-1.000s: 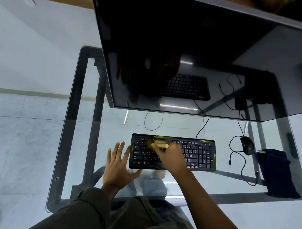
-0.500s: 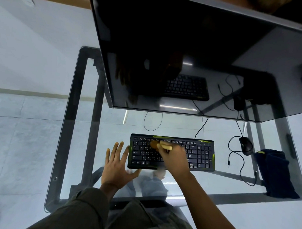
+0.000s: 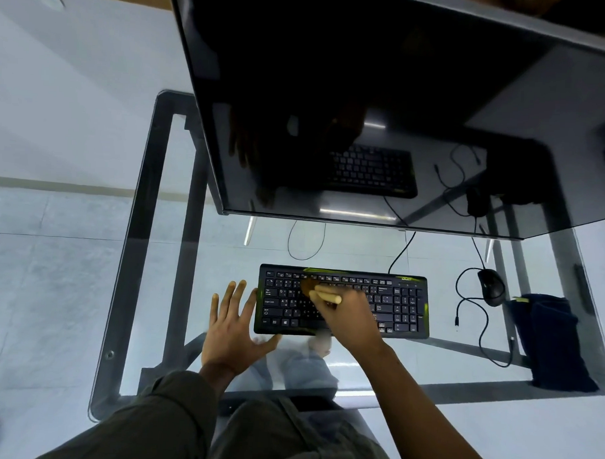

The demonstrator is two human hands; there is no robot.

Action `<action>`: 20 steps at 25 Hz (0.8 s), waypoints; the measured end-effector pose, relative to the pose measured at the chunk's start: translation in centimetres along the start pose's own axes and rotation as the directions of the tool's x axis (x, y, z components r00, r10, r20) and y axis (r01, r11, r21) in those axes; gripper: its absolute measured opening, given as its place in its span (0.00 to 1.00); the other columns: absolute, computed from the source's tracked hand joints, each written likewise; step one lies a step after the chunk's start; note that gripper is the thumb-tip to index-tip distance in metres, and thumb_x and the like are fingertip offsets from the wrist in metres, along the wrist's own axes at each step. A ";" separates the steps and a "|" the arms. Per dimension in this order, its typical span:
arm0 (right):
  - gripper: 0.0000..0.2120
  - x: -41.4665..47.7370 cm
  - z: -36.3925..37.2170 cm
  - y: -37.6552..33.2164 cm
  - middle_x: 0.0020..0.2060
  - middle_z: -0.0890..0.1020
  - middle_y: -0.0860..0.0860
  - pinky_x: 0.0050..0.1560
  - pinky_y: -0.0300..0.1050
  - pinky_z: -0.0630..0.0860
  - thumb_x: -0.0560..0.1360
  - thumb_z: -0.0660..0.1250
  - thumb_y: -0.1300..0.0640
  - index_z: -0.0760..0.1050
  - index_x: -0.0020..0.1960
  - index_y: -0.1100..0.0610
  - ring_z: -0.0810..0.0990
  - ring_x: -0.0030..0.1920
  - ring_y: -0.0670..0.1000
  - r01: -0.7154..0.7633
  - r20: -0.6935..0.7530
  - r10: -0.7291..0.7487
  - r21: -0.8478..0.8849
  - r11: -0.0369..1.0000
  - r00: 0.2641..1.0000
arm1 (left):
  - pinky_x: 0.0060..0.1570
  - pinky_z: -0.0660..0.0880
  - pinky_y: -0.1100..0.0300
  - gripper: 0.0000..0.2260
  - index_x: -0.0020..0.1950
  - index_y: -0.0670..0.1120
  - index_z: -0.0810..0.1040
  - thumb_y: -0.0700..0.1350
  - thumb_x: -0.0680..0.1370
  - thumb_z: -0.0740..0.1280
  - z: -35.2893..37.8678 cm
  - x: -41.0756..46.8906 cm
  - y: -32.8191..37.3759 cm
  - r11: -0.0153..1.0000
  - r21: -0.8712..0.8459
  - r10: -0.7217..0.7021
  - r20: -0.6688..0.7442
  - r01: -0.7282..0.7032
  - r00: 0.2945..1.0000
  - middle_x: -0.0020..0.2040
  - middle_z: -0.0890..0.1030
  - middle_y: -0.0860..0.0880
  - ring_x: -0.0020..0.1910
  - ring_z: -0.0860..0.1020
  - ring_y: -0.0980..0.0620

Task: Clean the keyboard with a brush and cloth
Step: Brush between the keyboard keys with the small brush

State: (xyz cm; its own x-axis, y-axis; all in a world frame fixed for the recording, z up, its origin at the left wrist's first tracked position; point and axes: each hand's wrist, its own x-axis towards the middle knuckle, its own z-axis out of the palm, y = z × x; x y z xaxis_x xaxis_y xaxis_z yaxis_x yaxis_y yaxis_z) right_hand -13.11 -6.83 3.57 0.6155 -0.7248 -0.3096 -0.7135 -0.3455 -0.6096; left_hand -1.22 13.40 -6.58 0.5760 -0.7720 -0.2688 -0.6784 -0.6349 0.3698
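A black keyboard (image 3: 401,305) with green trim lies on the glass desk (image 3: 362,245). My right hand (image 3: 351,318) is closed around a wooden-handled brush (image 3: 321,293). The brown bristles rest on the upper left keys, blurred. My left hand (image 3: 234,326) lies flat with fingers spread. Its fingertips and thumb touch the keyboard's left end and front corner. A dark blue cloth (image 3: 552,341) sits folded at the desk's right end, away from both hands.
A large dark monitor (image 3: 384,95) overhangs the back of the desk and mirrors the keyboard. A black wired mouse (image 3: 491,287) lies right of the keyboard, its cable (image 3: 470,307) looping toward the front. The desk's metal frame (image 3: 139,244) runs down the left.
My right hand has swept the brush back and forth over the upper left keys, first slightly right, then left again. My left hand has stayed at the keyboard's left end.
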 end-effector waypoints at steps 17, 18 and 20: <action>0.11 -2.4 0.9 1.5 0.50 0.87 0.44 0.49 0.42 0.83 0.75 0.73 0.51 0.84 0.56 0.52 0.85 0.45 0.42 -0.003 0.093 -0.003 0.069 0.998 0.996 | 0.78 0.49 0.39 0.47 0.79 0.48 0.60 0.78 0.70 0.56 0.2 0.0 0.0 1.000 0.003 -0.002 -0.005 0.002 1.000 0.81 0.56 0.43 0.81 0.49 0.44; 0.11 -2.5 0.8 1.5 0.49 0.87 0.45 0.48 0.41 0.83 0.75 0.73 0.51 0.85 0.56 0.53 0.85 0.43 0.42 -0.002 0.047 -0.002 0.070 0.998 0.999 | 0.78 0.49 0.39 0.47 0.79 0.48 0.60 0.78 0.70 0.56 0.3 0.0 -0.1 1.000 -0.001 -0.006 -0.003 0.006 1.000 0.81 0.56 0.43 0.81 0.49 0.44; 0.10 -2.6 0.7 1.6 0.50 0.87 0.45 0.49 0.39 0.82 0.75 0.73 0.52 0.85 0.56 0.52 0.85 0.45 0.41 0.048 0.094 -0.052 0.047 0.998 0.994 | 0.78 0.49 0.39 0.48 0.80 0.48 0.59 0.78 0.70 0.56 0.2 0.0 0.0 1.000 0.001 -0.007 0.002 0.007 1.000 0.81 0.56 0.44 0.81 0.48 0.44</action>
State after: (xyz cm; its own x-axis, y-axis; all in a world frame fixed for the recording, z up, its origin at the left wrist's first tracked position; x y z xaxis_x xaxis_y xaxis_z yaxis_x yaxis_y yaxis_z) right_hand -15.64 -5.13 2.90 0.6806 -0.6463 -0.3450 -0.6669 -0.3517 -0.6570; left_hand -1.33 13.40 -6.75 0.5796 -0.7677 -0.2731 -0.6750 -0.6402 0.3668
